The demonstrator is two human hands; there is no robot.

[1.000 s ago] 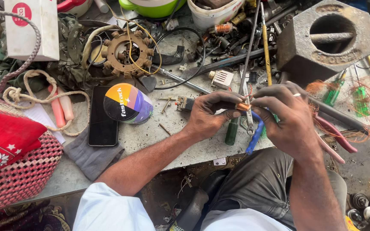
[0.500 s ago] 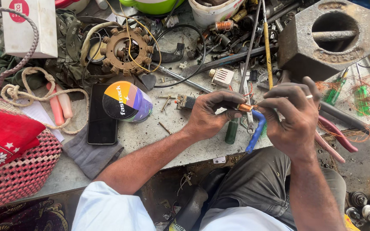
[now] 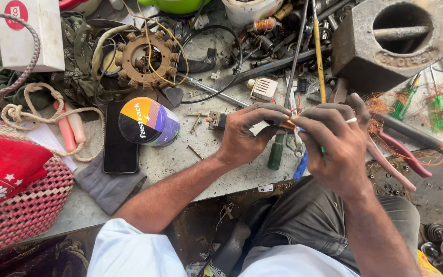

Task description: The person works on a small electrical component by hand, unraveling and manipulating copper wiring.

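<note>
Both hands sit slightly higher and closer together than half a second ago; the work between them is otherwise unchanged. Left hand [image 3: 244,136] pinches a small orange-brown cylindrical part [image 3: 286,124] between thumb and fingers, just above the table [image 3: 180,159] edge. Right hand [image 3: 337,146] curls round the other end, fingertips pressed to the part, with a thin white stick [image 3: 351,120] poking out beyond the knuckles; what it grips inside the palm cannot be told. Judgement: the work is fine, so both wrists should stay braced near the table edge, and the left pinch should hold firm while the right fingers make the small motions. Under the hands lie a green-handled screwdriver [image 3: 276,154] and blue-handled pliers [image 3: 300,166]. Further out: red-handled pliers [image 3: 396,156], a loose tangle of copper wire [image 3: 426,128], a round multicoloured tin [image 3: 147,122] on a black phone [image 3: 114,149], a heavy grey metal block with a round hole [image 3: 393,41].
</note>
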